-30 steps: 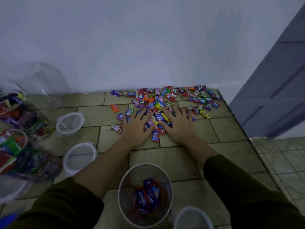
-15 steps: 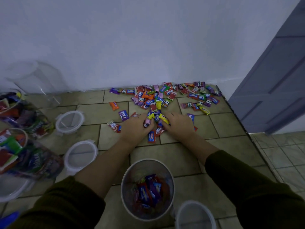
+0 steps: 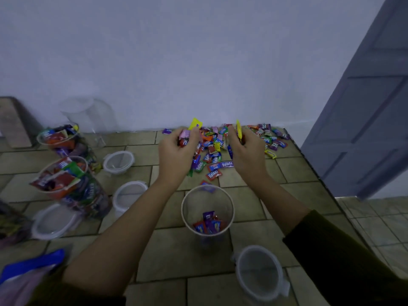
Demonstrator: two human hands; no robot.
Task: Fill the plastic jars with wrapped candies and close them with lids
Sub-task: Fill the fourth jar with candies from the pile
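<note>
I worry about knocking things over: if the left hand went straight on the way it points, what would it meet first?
Probably the white wall. The left hand, gripping candies, points away from the person and seems to be held above the candy pile, though depth is unclear.

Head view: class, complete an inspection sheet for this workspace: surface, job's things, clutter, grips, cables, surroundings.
Surface: tiled surface, ending at a step on the right.
Job's things: open jar, nearly empty; candy pile by the wall; full jars at left, unlidded; lids lying loose; empty jar by the wall.
Clutter: blue bag at near left.
Grips: left hand and right hand each hold candies above the pile.
Cables: nothing seen.
Surroundings: white wall; grey door at right.
</note>
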